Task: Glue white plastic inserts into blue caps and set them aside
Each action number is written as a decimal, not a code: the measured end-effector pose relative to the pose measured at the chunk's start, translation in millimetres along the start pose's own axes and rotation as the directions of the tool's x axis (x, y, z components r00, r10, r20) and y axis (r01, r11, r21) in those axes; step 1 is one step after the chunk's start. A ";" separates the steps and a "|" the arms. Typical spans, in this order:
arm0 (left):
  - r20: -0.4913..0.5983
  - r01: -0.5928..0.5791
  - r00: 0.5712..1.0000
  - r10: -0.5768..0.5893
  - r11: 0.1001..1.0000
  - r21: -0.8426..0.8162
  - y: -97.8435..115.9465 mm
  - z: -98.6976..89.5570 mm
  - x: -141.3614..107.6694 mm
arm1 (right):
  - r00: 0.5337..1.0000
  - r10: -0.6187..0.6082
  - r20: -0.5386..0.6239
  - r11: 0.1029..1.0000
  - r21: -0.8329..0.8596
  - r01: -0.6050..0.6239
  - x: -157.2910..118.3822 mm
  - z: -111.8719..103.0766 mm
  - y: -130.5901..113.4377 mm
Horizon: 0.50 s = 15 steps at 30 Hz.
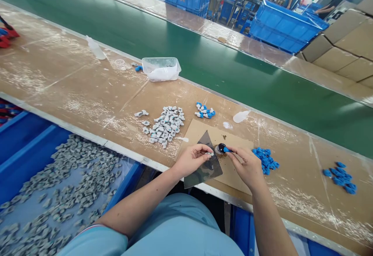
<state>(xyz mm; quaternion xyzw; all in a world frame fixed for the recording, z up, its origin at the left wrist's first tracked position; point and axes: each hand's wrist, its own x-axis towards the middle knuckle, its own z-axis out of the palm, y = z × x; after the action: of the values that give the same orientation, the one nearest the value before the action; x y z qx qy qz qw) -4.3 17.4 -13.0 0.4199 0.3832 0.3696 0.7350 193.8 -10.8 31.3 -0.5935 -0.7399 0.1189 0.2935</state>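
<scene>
The left hand (190, 160) pinches a small gray part (209, 154) between narrow fingers. The right hand (244, 166) holds a blue part (227, 149) the same way, at the mouth of a dark jar (220, 148), which stands on cardboard (237, 174).

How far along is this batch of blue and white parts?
Done: a small cluster of joined blue-and-white pieces. In hand: the left hand holds a white piece, the right hand a blue piece at a dark jar. Left: a white pile, a blue pile, a blue bin of more.
</scene>
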 end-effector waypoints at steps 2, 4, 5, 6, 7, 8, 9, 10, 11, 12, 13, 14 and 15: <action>-0.003 0.001 1.000 -0.001 1.000 0.002 -0.2 -0.1 -0.2 | 1.000 -0.011 0.004 1.000 -0.001 0.011 1.0 -0.6 -0.6; -0.009 0.004 1.000 -0.004 1.000 0.002 0.5 -0.2 -0.7 | 1.000 -0.015 0.006 1.000 -0.003 0.015 1.8 -1.3 -1.1; -0.014 0.004 1.000 -0.004 1.000 0.001 1.1 -0.2 -1.0 | 1.000 -0.015 0.005 1.000 0.000 0.015 2.0 -1.6 -1.3; -0.019 0.003 1.000 -0.003 1.000 0.002 1.8 -0.2 -1.3 | 1.000 -0.009 0.003 1.000 0.006 0.009 2.1 -1.8 -1.4; -0.023 0.001 1.000 0.000 1.000 0.005 2.6 -0.2 -1.6 | 1.000 0.005 0.000 1.000 0.017 -0.005 2.0 -1.8 -1.4; -0.026 -0.005 1.000 0.005 1.000 0.013 3.5 -0.2 -1.8 | 1.000 0.026 -0.005 0.999 0.032 -0.026 1.7 -1.7 -1.3; -0.028 -0.013 1.000 0.014 1.000 0.022 4.2 -0.2 -1.9 | 0.998 0.054 -0.013 0.997 0.052 -0.053 1.2 -1.3 -1.1; -0.030 -0.023 0.999 0.024 0.999 0.032 4.9 -0.3 -2.0 | 0.996 0.092 -0.023 0.993 0.077 -0.090 0.6 -0.5 -0.6; -0.031 -0.031 0.999 0.033 0.999 0.041 5.4 -0.2 -2.0 | 0.990 0.137 -0.035 0.985 0.109 -0.133 0.0 0.5 0.1; -0.032 -0.036 0.999 0.038 0.998 0.048 5.8 -0.1 -2.0 | 0.980 0.191 -0.048 0.972 0.148 -0.182 -0.7 1.9 0.9; -0.034 -0.036 0.999 0.038 0.998 0.052 6.0 0.3 -2.1 | 0.967 0.248 -0.053 0.952 0.195 -0.234 -1.3 3.5 1.8; -0.035 -0.031 0.999 0.033 0.998 0.053 6.2 1.0 -2.1 | 0.951 0.305 -0.047 0.926 0.249 -0.284 -1.7 5.1 2.7; -0.035 -0.022 0.999 0.024 0.999 0.049 6.4 2.1 -2.2 | 0.934 0.357 -0.031 0.892 0.308 -0.331 -1.9 6.7 3.4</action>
<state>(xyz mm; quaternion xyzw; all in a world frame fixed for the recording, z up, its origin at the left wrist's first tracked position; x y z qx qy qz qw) -4.9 17.2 -5.9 0.4355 0.4004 0.3762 0.7131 192.9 -10.6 23.6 -0.6685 -0.5835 0.2532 0.3855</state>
